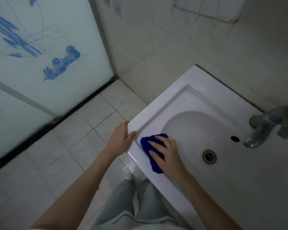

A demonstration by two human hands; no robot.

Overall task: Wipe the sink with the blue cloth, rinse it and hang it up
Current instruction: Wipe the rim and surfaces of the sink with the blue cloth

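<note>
While the right hand [166, 155] is pressing the blue cloth [145, 143] down with fingers spread, not curled round it, the cloth is lying on the sink [156, 103] front rim at the front-left corner, long axis running along that rim. Left hand [121, 138] is resting on that corner's outer edge, fingers straight, gripping nothing, probably bracing. Judging the wipe as barely underway: bowl, drain [209, 156] and tap [266, 125] are sitting toward the back edge from the cloth, so the right hand is looking best placed for sweeping there.
</note>
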